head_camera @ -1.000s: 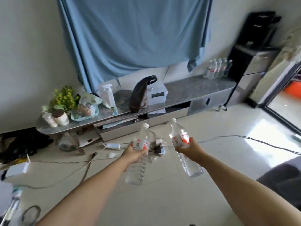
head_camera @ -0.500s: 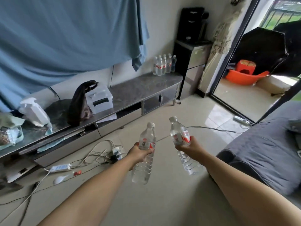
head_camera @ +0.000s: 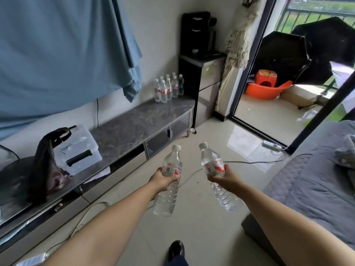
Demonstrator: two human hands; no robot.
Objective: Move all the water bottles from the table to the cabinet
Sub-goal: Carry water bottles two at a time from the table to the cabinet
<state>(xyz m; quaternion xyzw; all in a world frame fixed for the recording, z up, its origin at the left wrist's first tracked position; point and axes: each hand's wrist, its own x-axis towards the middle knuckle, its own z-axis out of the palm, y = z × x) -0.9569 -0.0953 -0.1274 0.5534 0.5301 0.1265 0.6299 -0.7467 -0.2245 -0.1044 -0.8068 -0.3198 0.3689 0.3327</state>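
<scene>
I hold one clear water bottle in each hand, out in front of me over the tiled floor. My left hand (head_camera: 163, 180) grips a white-capped bottle (head_camera: 169, 192) around its red-and-white label; it stands nearly upright. My right hand (head_camera: 223, 178) grips a second bottle (head_camera: 213, 163), tilted with its cap leaning left. Ahead, a long low cabinet (head_camera: 138, 123) with a dark marble top runs along the wall. Several more water bottles (head_camera: 168, 89) stand grouped at its far right end.
A black bag (head_camera: 45, 162) and a white box (head_camera: 76, 148) sit on the cabinet's left part. A dark tall unit (head_camera: 201, 81) stands past the cabinet. A grey bed (head_camera: 317, 181) is on my right. Cables (head_camera: 249, 162) cross the floor. A balcony door opens at far right.
The view has swung right and closer along the cabinet; the bottle group and balcony door are now nearer. Both hands still hold their bottles in the same pose.
</scene>
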